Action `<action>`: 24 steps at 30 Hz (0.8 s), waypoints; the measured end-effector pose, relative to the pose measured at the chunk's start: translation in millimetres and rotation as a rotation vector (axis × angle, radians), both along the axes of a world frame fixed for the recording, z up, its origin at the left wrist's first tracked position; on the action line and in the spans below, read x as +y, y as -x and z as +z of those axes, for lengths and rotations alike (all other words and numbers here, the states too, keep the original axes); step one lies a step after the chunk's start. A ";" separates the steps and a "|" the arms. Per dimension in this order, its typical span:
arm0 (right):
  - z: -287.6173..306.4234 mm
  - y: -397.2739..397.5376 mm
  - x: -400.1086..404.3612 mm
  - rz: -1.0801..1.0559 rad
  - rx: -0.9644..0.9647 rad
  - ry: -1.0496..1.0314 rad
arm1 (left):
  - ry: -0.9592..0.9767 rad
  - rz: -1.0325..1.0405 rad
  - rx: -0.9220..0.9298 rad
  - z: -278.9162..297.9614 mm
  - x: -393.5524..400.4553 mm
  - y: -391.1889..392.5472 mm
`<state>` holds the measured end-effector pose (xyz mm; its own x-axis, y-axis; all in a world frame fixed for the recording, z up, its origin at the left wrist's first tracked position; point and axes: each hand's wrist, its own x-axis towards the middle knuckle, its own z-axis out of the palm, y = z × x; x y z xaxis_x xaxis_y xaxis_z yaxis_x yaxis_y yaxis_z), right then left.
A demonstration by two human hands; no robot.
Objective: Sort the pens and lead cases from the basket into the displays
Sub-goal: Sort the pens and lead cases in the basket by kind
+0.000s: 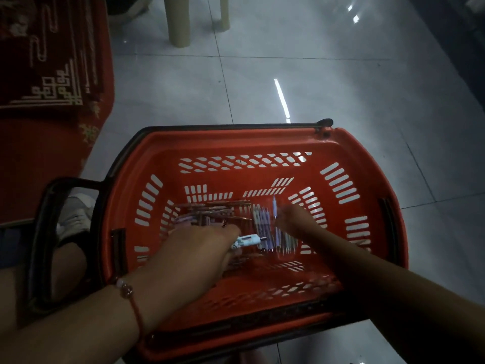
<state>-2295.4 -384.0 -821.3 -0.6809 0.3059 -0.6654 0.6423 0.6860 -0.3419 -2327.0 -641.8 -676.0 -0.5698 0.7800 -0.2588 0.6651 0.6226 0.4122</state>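
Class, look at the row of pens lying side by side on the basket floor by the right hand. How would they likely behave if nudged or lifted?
The row of pens looks slim and round-barrelled, so a sideways nudge would probably roll them. They seem stiff and light, so several could likely be lifted together. The slotted floor of the red basket may catch their thin tips.

Pens [262, 224] lie in basket [367, 158]; rug [52, 114] to its left

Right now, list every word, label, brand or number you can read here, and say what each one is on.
None can be read.
Pens in the red basket: any print is too small and blurred.
White and blue pen by the left hand: pattern only, no legible text.
Red mat: ornamental pattern, no lettering made out.
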 end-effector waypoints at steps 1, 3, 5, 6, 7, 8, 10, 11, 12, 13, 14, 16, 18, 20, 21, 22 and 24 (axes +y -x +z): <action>-12.2 1.1 3.1 0.021 -0.018 -0.026 | 0.003 0.008 -0.012 -1.0 -0.9 0.5; -31.2 3.1 5.4 0.016 -0.046 -0.021 | 0.008 0.014 -0.014 -4.2 -2.2 0.4; -45.4 6.5 2.3 -0.026 -0.087 -0.018 | 0.008 0.016 -0.013 -10.3 -1.9 2.0; -51.4 8.0 -0.4 -0.037 -0.114 -0.017 | 0.024 0.009 -0.015 -12.6 -1.7 3.6; -57.5 9.8 -4.1 -0.045 -0.130 -0.013 | 0.049 0.002 -0.012 -14.7 -1.4 5.5; -63.3 11.7 -7.4 -0.054 -0.133 -0.015 | 0.071 -0.002 0.003 -18.6 -0.4 7.2; -76.9 13.2 -13.0 -0.102 -0.134 -0.025 | 0.087 0.007 0.016 -29.0 1.0 8.2; -82.1 13.3 -15.8 -0.131 -0.141 -0.047 | 0.093 0.009 -0.014 -35.2 1.0 8.6; -86.1 12.7 -17.5 -0.156 -0.147 -0.072 | 0.107 -0.004 -0.042 -40.9 2.0 9.9; -90.6 12.0 -17.9 -0.173 -0.153 -0.088 | 0.089 0.005 -0.052 -48.3 0.3 11.0; -91.4 12.8 -18.8 -0.186 -0.156 -0.092 | 0.078 -0.005 -0.071 -51.3 -1.0 13.1; -83.3 16.7 -20.6 -0.167 -0.160 -0.070 | 0.095 -0.017 -0.077 -46.8 -1.1 14.5; -61.1 23.8 -23.2 -0.102 -0.172 0.008 | 0.114 -0.039 0.004 -35.3 -2.4 17.1; -25.0 29.7 -31.6 -0.083 -0.164 0.189 | 0.070 -0.047 0.099 -25.2 -5.0 19.3; -4.8 31.0 -37.4 -0.120 -0.172 0.331 | 0.079 -0.042 0.108 -20.3 -4.4 20.8; 19.2 30.9 -43.9 -0.181 -0.202 0.498 | 0.083 -0.041 0.094 -18.8 -3.5 21.4; 64.8 26.7 -52.7 -0.287 -0.315 0.839 | 0.063 -0.037 0.088 -15.3 -2.4 20.9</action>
